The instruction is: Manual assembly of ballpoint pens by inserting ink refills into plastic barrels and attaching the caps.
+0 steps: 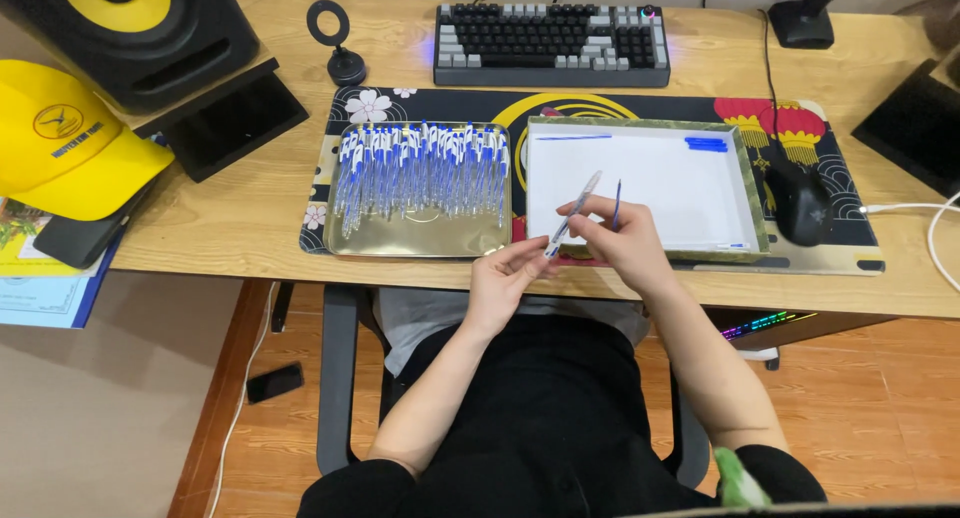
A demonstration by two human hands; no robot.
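Note:
My right hand (622,240) holds a clear pen barrel (574,211) that slants up to the right, and a thin blue refill (617,203) sticks up between its fingers. My left hand (508,276) pinches the barrel's lower blue tip at the desk's front edge. Left of my hands, a gold tray (430,240) carries a row of several blue-and-white pens (425,168). Behind my hands lies a white-lined tray (650,183) with a few blue pen parts (706,143) near its far edge.
A patterned desk mat (600,108) lies under both trays. A keyboard (551,44) sits behind, a black mouse (798,205) to the right, a small ring stand (342,40), a speaker (140,28) and a yellow cap (65,143) to the left. A white cable (935,233) runs at the right edge.

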